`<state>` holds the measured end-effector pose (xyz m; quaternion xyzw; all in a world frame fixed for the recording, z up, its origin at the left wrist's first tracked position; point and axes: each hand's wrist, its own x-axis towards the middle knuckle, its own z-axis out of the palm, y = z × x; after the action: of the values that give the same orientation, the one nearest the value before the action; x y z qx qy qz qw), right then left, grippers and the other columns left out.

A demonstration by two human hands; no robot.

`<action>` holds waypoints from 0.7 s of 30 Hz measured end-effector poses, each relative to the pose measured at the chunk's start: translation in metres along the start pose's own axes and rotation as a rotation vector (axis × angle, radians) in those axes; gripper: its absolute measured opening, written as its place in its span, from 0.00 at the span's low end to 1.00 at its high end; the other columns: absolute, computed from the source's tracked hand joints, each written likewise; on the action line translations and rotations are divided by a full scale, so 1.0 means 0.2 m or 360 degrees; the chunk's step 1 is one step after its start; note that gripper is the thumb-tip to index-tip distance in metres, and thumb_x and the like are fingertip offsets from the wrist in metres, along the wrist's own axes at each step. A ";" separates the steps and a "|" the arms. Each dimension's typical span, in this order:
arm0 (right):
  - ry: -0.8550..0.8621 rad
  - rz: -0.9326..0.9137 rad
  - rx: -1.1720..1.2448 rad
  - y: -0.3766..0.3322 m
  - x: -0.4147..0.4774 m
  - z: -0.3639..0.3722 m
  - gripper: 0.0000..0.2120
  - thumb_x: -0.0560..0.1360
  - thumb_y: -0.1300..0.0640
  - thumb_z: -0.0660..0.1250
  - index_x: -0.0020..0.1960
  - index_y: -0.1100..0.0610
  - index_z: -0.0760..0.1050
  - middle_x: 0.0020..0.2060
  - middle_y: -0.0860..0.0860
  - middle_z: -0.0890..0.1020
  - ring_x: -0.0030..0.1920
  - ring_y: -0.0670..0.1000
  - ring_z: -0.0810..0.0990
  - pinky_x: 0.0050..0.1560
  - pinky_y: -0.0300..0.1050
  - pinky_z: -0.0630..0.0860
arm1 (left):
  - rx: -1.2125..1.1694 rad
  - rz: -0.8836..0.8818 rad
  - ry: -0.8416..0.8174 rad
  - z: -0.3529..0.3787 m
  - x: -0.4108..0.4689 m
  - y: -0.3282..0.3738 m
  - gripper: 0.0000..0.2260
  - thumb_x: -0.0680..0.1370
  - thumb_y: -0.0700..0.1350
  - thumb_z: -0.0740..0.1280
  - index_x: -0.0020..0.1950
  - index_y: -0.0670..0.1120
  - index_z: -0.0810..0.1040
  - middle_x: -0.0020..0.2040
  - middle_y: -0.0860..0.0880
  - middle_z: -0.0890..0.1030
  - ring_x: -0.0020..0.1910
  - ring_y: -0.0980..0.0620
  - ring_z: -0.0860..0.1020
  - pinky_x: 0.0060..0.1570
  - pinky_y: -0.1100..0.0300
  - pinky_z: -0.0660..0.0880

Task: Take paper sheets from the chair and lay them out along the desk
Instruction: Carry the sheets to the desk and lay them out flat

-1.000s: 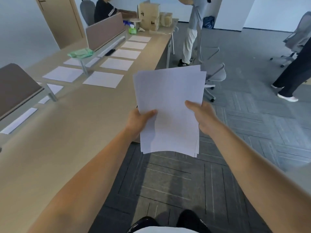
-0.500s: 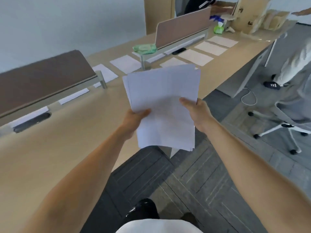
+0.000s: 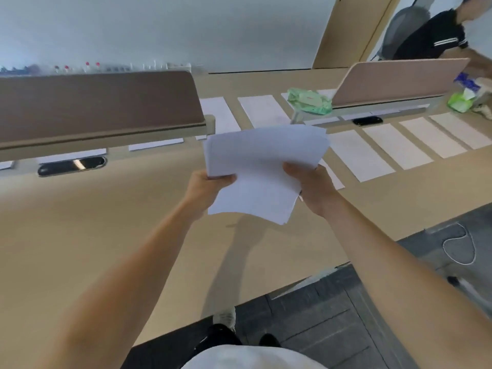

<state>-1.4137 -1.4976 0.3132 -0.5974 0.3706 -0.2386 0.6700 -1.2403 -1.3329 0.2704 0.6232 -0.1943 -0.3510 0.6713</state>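
Note:
I hold a stack of white paper sheets (image 3: pixel 262 166) in the air above the tan desk (image 3: pixel 106 235). My left hand (image 3: pixel 206 186) grips the stack's left edge, thumb on top. My right hand (image 3: pixel 312 186) grips the right edge the same way. Several single sheets (image 3: pixel 396 146) lie in a row on the desk to the right of the stack. More sheets (image 3: pixel 262 110) lie on the far half of the desk beyond the dividers. The chair is not in view.
A dark brown divider panel (image 3: pixel 98 102) stands at the left and a lighter one (image 3: pixel 399 81) at the right. A green wipes pack (image 3: pixel 310 101) sits between them. A person in black (image 3: pixel 436 35) sits at the far right. A white cable (image 3: pixel 459 246) lies on the floor.
My view has turned left to face the desk squarely. The stack, still in both hands, has moved from above the floor to above the desk surface.

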 end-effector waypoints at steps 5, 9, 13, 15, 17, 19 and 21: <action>-0.0230 -0.0097 -0.0039 -0.06 0.41 0.09 0.17 0.68 0.59 0.77 0.55 0.63 0.82 0.51 0.57 0.85 0.51 0.57 0.83 0.53 0.54 0.78 | -0.0052 0.0034 0.0117 -0.07 0.31 0.04 0.07 0.74 0.34 0.74 0.51 0.40 0.83 0.50 0.44 0.84 0.50 0.50 0.82 0.54 0.54 0.78; -0.0500 -0.0047 -0.0053 0.06 0.70 0.09 0.19 0.68 0.60 0.77 0.58 0.60 0.81 0.55 0.57 0.84 0.57 0.57 0.83 0.57 0.53 0.79 | 0.0036 -0.0017 0.0230 -0.10 0.45 -0.06 0.11 0.69 0.35 0.78 0.50 0.42 0.84 0.49 0.45 0.85 0.49 0.49 0.83 0.52 0.54 0.80; -0.0641 0.0089 -0.0106 0.26 0.90 0.09 0.23 0.64 0.56 0.79 0.58 0.59 0.81 0.53 0.56 0.85 0.55 0.56 0.83 0.53 0.52 0.78 | 0.0077 -0.0085 0.0509 -0.07 0.51 -0.20 0.19 0.65 0.41 0.79 0.54 0.40 0.84 0.49 0.44 0.86 0.48 0.48 0.84 0.50 0.52 0.79; -0.0618 0.0086 -0.0087 0.26 0.95 0.10 0.21 0.63 0.54 0.79 0.54 0.58 0.82 0.48 0.54 0.86 0.50 0.54 0.84 0.49 0.50 0.78 | 0.0104 -0.0009 0.0629 -0.02 0.55 -0.19 0.17 0.68 0.38 0.79 0.55 0.39 0.84 0.49 0.44 0.86 0.46 0.50 0.83 0.48 0.53 0.79; -0.0648 0.0075 -0.0035 0.23 0.98 0.10 0.16 0.65 0.58 0.79 0.52 0.57 0.82 0.46 0.53 0.85 0.49 0.54 0.84 0.50 0.51 0.80 | 0.0085 0.0055 0.0704 0.01 0.57 -0.16 0.13 0.71 0.37 0.78 0.54 0.45 0.84 0.49 0.46 0.86 0.47 0.51 0.83 0.48 0.54 0.80; -0.0726 0.0059 0.0004 0.18 1.03 0.10 0.15 0.68 0.60 0.78 0.54 0.57 0.82 0.49 0.55 0.85 0.51 0.56 0.83 0.53 0.52 0.80 | 0.0041 0.0088 0.0695 0.01 0.58 -0.11 0.15 0.71 0.36 0.78 0.51 0.53 0.84 0.48 0.51 0.86 0.46 0.53 0.83 0.46 0.57 0.80; -0.0823 0.0077 -0.0050 0.17 1.08 0.09 0.20 0.66 0.58 0.78 0.57 0.59 0.81 0.52 0.58 0.84 0.54 0.58 0.83 0.55 0.52 0.79 | 0.0046 0.0003 0.0640 0.00 0.59 -0.10 0.15 0.68 0.37 0.79 0.50 0.51 0.84 0.46 0.53 0.86 0.46 0.54 0.83 0.47 0.56 0.78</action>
<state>-1.2724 -1.6453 0.2342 -0.6399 0.2048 -0.0560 0.7386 -1.1653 -1.4163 0.2307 0.6901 -0.0620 -0.2159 0.6880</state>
